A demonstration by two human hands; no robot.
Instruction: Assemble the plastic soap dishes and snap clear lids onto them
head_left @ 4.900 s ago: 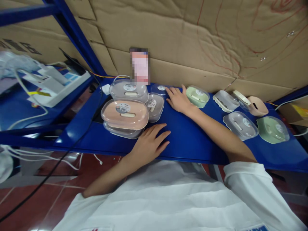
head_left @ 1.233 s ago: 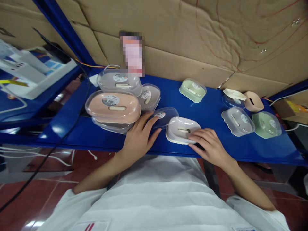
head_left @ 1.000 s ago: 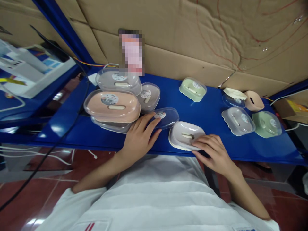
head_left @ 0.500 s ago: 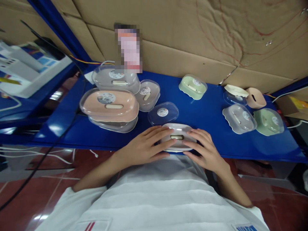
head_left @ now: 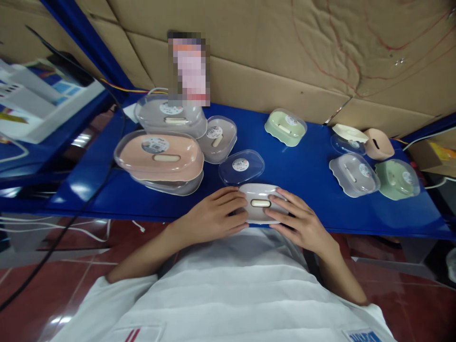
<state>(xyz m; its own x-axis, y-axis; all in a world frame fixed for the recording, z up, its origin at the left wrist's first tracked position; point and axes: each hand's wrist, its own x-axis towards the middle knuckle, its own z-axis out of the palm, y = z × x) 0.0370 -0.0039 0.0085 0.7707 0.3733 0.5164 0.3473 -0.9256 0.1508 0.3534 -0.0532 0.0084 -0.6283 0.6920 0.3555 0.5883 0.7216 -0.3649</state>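
At the table's front edge lies a grey oval soap dish (head_left: 261,191) with a cream pill-shaped piece at its centre. My left hand (head_left: 221,213) grips its left end, fingers curled along the side. On the right end, my right hand (head_left: 297,216) holds the dish with its fingers laid over the top and rim. The undersides of both thumbs and the dish's base are hidden. Just behind the dish rests a clear oval lid (head_left: 242,167) with a round white label.
To the left stand a peach lidded dish (head_left: 160,164) on another one and grey lidded dishes (head_left: 171,116). A green lidded dish (head_left: 285,128) sits at the back. Grey, green, peach and cream pieces (head_left: 354,175) group at the right. A phone (head_left: 190,69) leans against the cardboard wall.
My left fingers have drawn back from the top of the dish to its left end. The right fingers have slid slightly inward over the top, and the centre piece shows more fully.
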